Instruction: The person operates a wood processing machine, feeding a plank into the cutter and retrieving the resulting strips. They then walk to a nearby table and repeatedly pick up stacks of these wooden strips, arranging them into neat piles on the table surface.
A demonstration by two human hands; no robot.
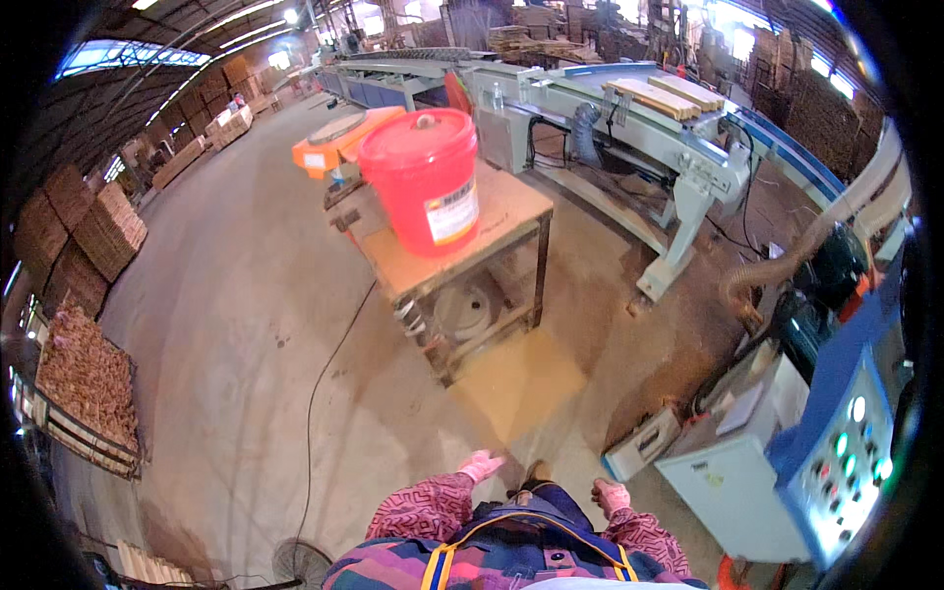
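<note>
My left hand (482, 465) hangs low before my body with its fingers stretched out and nothing in it. My right hand (611, 495) is at my other side, fingers loosely bent and a little apart, with nothing visible in it. Both hands look pinkish, and the sleeves are patterned. Neither touches anything. Ahead, a red lidded bucket (421, 182) with a pale label stands on a small wooden-topped table (511, 205). Nearest to my right hand is a flat wooden-looking piece (642, 442) on the floor beside a grey cabinet.
A control panel (844, 462) with lit buttons rises at the right. Behind the table runs a long machine (649, 138) carrying wooden boards (654, 98). An orange stand (344, 138) is beyond the bucket. A cable (313, 413) crosses the floor; stacked wood (88, 383) lines the left.
</note>
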